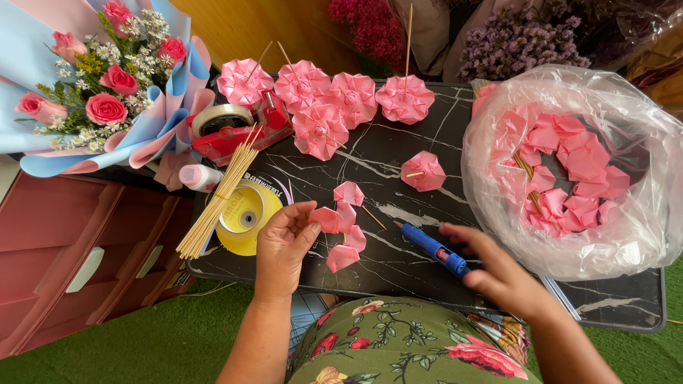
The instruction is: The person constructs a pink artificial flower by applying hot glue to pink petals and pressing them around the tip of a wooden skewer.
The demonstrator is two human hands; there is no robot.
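My left hand pinches a small cluster of pink folded petals mounted on a thin wooden stick, held just above the black marble-patterned table. My right hand is closed around the handle of a blue glue gun, whose nozzle points left toward the petals. One finished pink paper flower on a stick lies in the middle of the table. Several more finished pink flowers lie in a row along the far edge.
A clear plastic bag of loose pink petals sits at the right. A bundle of wooden skewers, a yellow ribbon spool, a red tape dispenser and a white bottle crowd the left. A rose bouquet lies far left above pink drawers.
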